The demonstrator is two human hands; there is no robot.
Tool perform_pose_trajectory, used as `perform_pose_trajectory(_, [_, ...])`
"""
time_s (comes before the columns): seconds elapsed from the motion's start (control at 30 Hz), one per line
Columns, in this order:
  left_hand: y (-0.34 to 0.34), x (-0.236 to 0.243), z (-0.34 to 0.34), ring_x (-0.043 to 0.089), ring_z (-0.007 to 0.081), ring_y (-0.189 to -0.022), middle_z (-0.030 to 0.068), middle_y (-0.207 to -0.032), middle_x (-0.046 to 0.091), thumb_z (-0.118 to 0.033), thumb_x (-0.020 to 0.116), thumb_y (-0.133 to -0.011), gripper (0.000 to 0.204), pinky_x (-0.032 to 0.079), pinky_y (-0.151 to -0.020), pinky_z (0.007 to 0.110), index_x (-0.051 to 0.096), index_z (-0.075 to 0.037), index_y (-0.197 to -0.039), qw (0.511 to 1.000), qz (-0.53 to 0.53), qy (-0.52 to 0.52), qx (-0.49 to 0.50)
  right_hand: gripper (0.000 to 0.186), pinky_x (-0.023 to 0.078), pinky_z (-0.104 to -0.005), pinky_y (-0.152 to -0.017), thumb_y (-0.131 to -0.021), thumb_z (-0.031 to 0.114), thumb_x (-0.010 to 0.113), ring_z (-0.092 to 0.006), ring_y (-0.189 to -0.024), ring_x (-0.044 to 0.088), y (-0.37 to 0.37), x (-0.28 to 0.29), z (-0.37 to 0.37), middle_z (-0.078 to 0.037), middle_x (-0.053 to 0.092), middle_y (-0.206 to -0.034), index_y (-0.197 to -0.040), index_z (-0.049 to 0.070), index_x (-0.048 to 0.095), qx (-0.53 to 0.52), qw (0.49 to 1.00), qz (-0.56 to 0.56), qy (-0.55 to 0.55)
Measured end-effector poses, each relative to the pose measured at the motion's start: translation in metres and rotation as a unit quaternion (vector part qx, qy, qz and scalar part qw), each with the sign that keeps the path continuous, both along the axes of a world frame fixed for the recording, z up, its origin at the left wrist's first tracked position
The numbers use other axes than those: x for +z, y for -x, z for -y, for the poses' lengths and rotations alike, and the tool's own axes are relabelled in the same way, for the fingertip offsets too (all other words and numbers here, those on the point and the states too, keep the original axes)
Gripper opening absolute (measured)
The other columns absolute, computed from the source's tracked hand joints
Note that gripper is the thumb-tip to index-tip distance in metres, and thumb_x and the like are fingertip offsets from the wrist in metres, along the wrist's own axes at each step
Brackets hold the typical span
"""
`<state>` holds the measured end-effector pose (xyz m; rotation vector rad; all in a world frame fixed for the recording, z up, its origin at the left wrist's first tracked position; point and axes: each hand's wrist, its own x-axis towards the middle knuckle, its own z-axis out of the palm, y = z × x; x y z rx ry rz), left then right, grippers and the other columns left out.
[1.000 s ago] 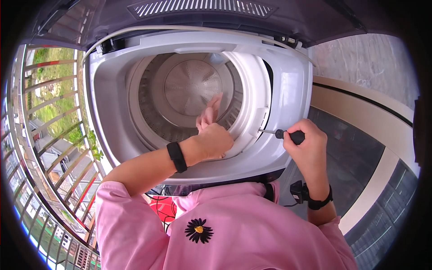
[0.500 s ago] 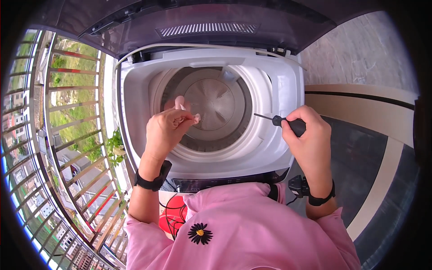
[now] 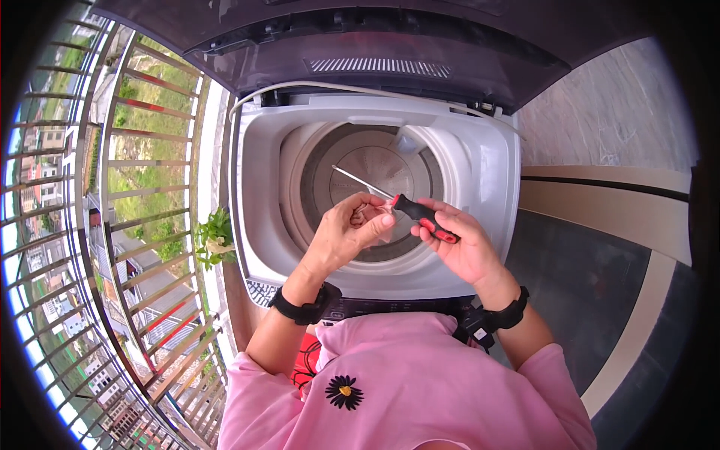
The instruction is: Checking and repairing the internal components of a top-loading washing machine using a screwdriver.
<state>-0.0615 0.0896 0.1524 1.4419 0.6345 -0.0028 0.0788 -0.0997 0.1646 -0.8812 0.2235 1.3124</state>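
My left hand (image 3: 339, 238) is closed on a crumpled pale pink cloth or tissue (image 3: 366, 216). In my right hand (image 3: 471, 249) is a screwdriver with a black and red handle (image 3: 413, 211), gripped between thumb and fingers. Its long metal shaft slants up and to the left, past the fingertips of my left hand. The collar end of the handle touches or nearly touches the cloth; I cannot tell which. Both hands are over the open tub (image 3: 352, 142) of a top-loading washing machine (image 3: 259, 202).
The machine's dark lid (image 3: 375, 37) stands raised behind, and a pale hose (image 3: 300, 85) runs along the rear edge. Inside the tub is a small translucent piece (image 3: 406, 141). To the left are a railing (image 3: 150, 161) and a green plant (image 3: 215, 238). A red thing (image 3: 306, 360) with black cables lies below.
My hands have come together over the tub. The right brought the screwdriver leftward and turned its shaft more upward, beside the cloth in my left hand. The view has shifted slightly.
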Motion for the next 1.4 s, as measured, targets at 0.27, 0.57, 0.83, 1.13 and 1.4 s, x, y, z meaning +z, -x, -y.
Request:
perform_pose_trajectory(0.27, [0.007,-0.009,0.027,0.065,0.0156,-0.086,0.01,-0.095,0.068,-0.019,0.038,-0.098,0.035,0.051,-0.079,0.028,0.057,0.004,-0.116,0.95,0.067,0.267,0.147,0.018,0.054,-0.0312,-0.088,-0.101,0.011,0.051,-0.0186,-0.095,0.066,0.031,-0.008,-0.026,-0.008,0.063,-0.102,-0.115,0.0,0.054,0.147,0.964,0.216,-0.055])
perform_pose_trajectory(0.57, [0.026,0.033,0.022,0.064,0.0283,-0.104,0.0208,-0.121,0.06,-0.011,0.036,-0.085,0.05,0.05,-0.094,0.036,0.048,0.006,-0.13,0.916,0.149,0.305,0.212,0.046,0.052,-0.0312,-0.082,-0.072,0.001,0.077,-0.0197,-0.107,0.059,0.014,-0.027,-0.047,-0.01,0.051,-0.124,-0.113,0.003,0.058,0.241,0.739,0.628,-0.034])
perform_pose_trajectory(0.83, [0.093,0.083,-0.032,0.066,0.0159,-0.065,0.0192,-0.11,0.068,-0.015,0.036,-0.09,0.055,0.043,-0.045,0.02,0.044,0.005,-0.14,0.989,-0.042,-0.002,0.139,0.035,0.051,-0.0301,-0.077,-0.08,0.005,0.053,-0.013,-0.091,0.058,-0.01,-0.008,-0.064,-0.01,0.057,-0.104,-0.114,0.001,0.05,0.2,0.931,0.302,0.039])
perform_pose_trajectory(1.13, [0.177,0.044,-0.071,0.043,0.0017,-0.051,-0.001,-0.071,0.058,-0.007,0.046,-0.098,0.032,0.033,-0.046,0.02,0.06,0.0,-0.126,0.954,-0.194,-0.118,0.196,0.049,0.051,-0.0386,-0.086,-0.081,0.037,0.069,-0.0312,-0.1,0.066,0.051,-0.088,-0.131,-0.021,0.067,-0.105,-0.113,0.0,0.061,0.328,0.81,0.453,0.175])
perform_pose_trajectory(1.4, [0.153,0.024,-0.076,0.052,0.0045,-0.06,0.001,-0.065,0.058,-0.006,0.053,-0.094,0.029,0.04,-0.055,0.021,0.065,-0.001,-0.12,0.928,-0.253,-0.237,0.135,0.03,0.051,-0.0374,-0.072,-0.078,0.016,0.061,-0.0297,-0.079,0.067,0.104,-0.151,-0.15,-0.014,0.07,-0.086,-0.104,0.007,0.07,0.466,0.697,0.531,-0.121])
